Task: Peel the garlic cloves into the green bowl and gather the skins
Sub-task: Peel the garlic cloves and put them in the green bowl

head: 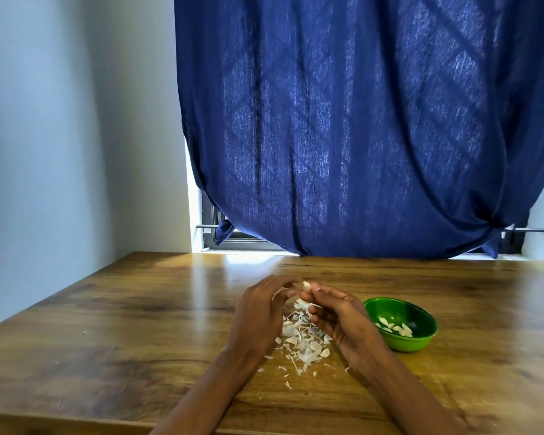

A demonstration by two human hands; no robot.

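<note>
Papery skin half off: we pinch the garlic clove (306, 286) in both hands, left hand (259, 312) and right hand (339, 318). We judge best: strip over the skins (302, 340) mid-table, then drop it in the green bowl (421, 340).

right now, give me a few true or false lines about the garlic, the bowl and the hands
1. The green bowl holds peeled cloves. True.
2. The bowl sits to the left of both hands. False: it is right of the right hand.
3. The skins lie on the table between the hands. True.
4. The left hand rests flat on the table. False: its fingers are curled up by a clove.
5. A red curtain hangs behind. False: the curtain is blue.
</note>
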